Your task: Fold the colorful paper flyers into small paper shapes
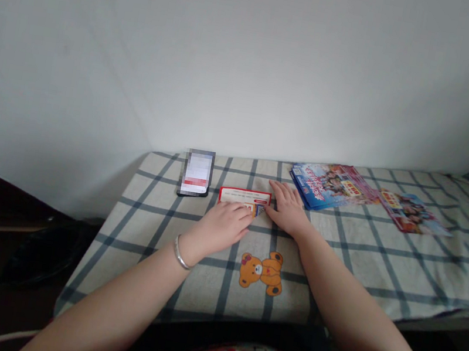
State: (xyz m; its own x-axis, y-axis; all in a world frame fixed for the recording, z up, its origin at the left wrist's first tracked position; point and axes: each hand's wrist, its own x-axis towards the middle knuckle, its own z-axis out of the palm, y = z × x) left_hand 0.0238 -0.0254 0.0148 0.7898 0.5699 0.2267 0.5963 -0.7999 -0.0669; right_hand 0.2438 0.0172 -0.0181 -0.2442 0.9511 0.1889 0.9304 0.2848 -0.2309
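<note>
- Leaflet point(245, 194), red-edged with a white panel, lies on the checked cloth point(140, 232) in front of us, right of the phone point(198, 173) and left of the leaflet stack point(326, 185).
- Left hand point(222, 228): palm down, fingers together and slightly bent over the leaflet's near part. Underside hidden, so we can't tell if that grip pinches paper or only presses.
- Right hand point(289, 211): laid flat, fingers loosely spread, thumb at the leaflet's right edge. We see no grip closed on anything.
- Near part is covered by our left fingers; can't tell whether the sheet is folded.
- Handling, our judgement: very light thin paper, bends easily, probably glossy and a bit slippery. Creases or tears if forced; cloth underneath gives a little.
- Best hold: flat fingers to pin it, thumb and forefinger at a corner or the free far edge. Don't squeeze mid-sheet.
- Stack is fanned, far side, just right of our right hand; loose prints point(417, 215) sit further right. Sheets could slide over each other if we brush them.
- Bear picture point(261, 272) is near us, between our forearms.
</note>
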